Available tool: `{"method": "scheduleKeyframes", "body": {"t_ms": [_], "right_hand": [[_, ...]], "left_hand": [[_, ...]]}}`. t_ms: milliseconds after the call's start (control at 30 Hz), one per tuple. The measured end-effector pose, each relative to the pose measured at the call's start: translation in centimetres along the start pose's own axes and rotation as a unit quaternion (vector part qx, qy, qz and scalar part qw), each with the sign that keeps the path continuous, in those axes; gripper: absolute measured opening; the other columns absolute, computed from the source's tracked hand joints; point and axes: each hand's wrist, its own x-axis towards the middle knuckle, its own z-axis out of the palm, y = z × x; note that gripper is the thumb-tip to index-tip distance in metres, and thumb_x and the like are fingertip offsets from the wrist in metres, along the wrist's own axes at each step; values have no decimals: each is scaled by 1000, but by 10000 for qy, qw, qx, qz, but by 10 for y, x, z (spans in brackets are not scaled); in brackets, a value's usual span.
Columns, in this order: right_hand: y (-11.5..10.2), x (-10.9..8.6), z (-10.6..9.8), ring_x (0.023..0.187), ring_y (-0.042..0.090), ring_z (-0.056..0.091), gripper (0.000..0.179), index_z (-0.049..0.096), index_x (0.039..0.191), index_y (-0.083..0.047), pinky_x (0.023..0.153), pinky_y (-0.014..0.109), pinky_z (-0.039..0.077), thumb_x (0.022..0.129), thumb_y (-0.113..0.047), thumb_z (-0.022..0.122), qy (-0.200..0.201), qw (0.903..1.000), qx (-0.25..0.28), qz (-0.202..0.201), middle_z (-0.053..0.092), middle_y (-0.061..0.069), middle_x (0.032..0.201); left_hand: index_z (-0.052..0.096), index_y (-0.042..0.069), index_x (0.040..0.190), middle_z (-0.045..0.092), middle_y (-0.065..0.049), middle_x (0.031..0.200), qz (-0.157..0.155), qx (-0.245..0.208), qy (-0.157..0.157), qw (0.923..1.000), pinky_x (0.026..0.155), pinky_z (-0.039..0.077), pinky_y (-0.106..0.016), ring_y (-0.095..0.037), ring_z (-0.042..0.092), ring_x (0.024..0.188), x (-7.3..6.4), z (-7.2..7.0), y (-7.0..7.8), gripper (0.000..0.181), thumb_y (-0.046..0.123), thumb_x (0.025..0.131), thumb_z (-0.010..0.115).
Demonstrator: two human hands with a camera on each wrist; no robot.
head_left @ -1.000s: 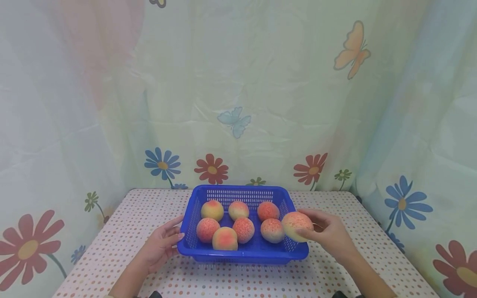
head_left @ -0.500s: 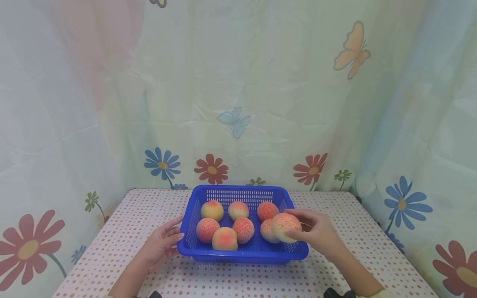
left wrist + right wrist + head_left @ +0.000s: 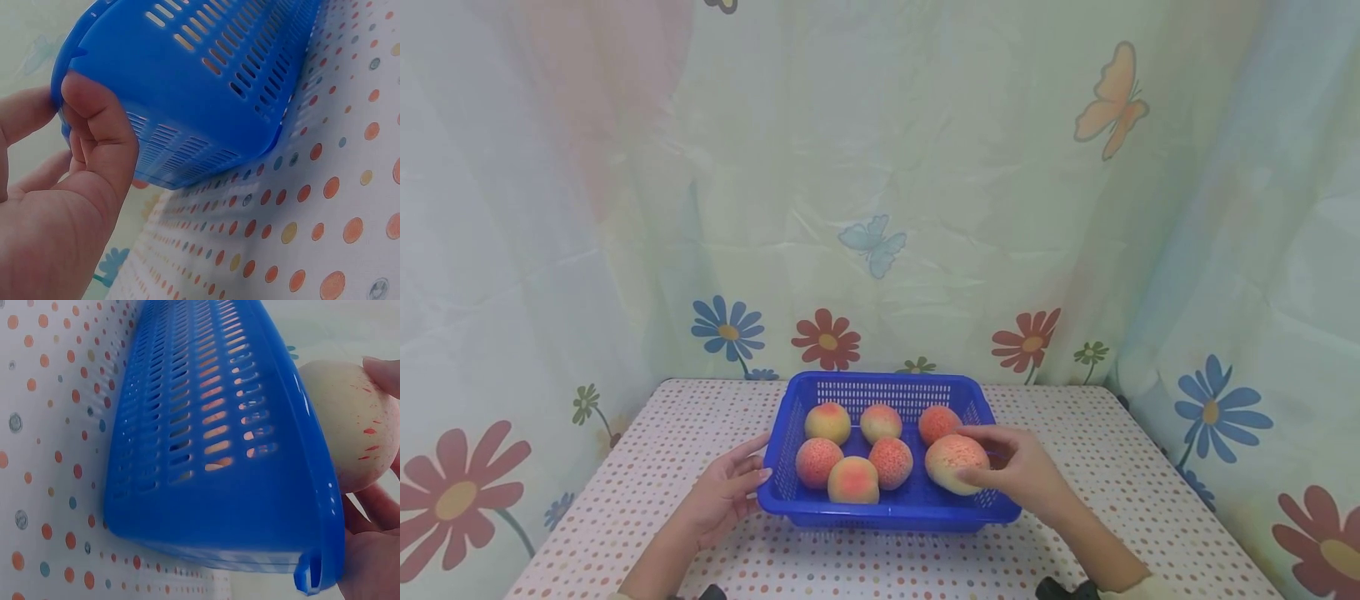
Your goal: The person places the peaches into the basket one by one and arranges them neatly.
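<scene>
A blue plastic basket [image 3: 820, 510] with slotted walls sits on the table, with several peaches inside. My left hand [image 3: 721, 493] is at its left end; in the left wrist view, thumb and fingers grip the rim [image 3: 59, 69]. In my right hand [image 3: 1026, 473] is a large pale peach [image 3: 955, 463] with red speckles, pinched between thumb and fingers over the basket's right half. That peach hides another one below it. A redder peach [image 3: 938, 423] lies just behind. The right wrist view shows the held peach [image 3: 350, 425] above the basket's rim.
Further left in the basket lie a yellow peach [image 3: 827, 423], a pink-topped one [image 3: 881, 423], and red ones such as the speckled peach [image 3: 891, 463]. A dotted cloth [image 3: 715, 408] covers the table. Behind it hangs a flowered curtain [image 3: 925, 167].
My right hand has carried the large peach left and slightly down, from the basket's right rim to over the peach at the right. The left hand and the basket have stayed put.
</scene>
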Motion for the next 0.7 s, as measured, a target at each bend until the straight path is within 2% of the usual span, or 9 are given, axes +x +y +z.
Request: {"method": "scheduleKeyframes", "body": {"t_ms": [300, 533, 700], "right_hand": [[0, 6, 9, 115, 25, 69, 57, 67, 132, -7, 93, 30, 61, 83, -28, 86, -175, 9997, -72, 131, 68, 14, 134], [0, 11, 13, 114, 27, 68, 58, 68, 131, -5, 95, 36, 61, 81, -27, 87, -282, 9992, -269, -2, 68, 15, 133], [-1, 13, 17, 112, 26, 68, 56, 70, 129, -10, 92, 40, 61, 81, -32, 88, -421, 9980, -466, 93, 71, 11, 130]], "left_hand": [[17, 9, 164, 62, -3, 119, -5, 38, 9, 10000, 91, 61, -34, -16, 71, 102, 0, 1, 2, 79, 16, 101, 65], [18, 10, 164, 62, -5, 121, -14, 36, 44, 10000, 92, 61, -35, -17, 71, 104, -1, 0, 1, 80, 16, 100, 65], [18, 10, 164, 62, -4, 120, -2, 73, 46, 10000, 92, 61, -36, -17, 71, 104, 0, -1, -1, 79, 16, 100, 65]]}}
